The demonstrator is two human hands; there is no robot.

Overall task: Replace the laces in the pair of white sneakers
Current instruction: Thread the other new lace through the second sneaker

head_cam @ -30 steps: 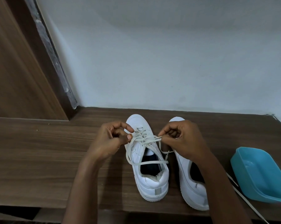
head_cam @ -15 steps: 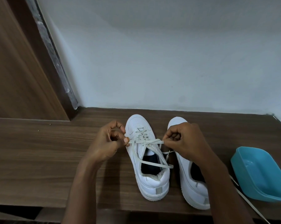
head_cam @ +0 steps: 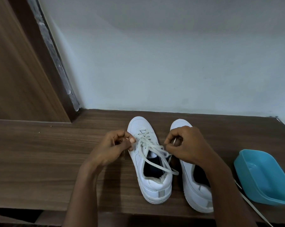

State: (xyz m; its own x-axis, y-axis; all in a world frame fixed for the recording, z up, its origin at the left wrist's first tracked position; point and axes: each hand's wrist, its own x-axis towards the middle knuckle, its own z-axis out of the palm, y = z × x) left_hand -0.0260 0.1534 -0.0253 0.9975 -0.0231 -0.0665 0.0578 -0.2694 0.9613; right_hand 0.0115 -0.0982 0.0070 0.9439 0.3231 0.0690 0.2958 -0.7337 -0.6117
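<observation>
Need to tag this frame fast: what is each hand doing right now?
Left hand: fingers curled, pinching the lace beside the laced sneaker.
Right hand: pinching the same lace on the other side.

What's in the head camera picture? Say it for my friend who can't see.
A left hand and right hand pinch the lace of one white sneaker on a wooden table. A second sneaker stands beside it, a blue tub further right.
</observation>
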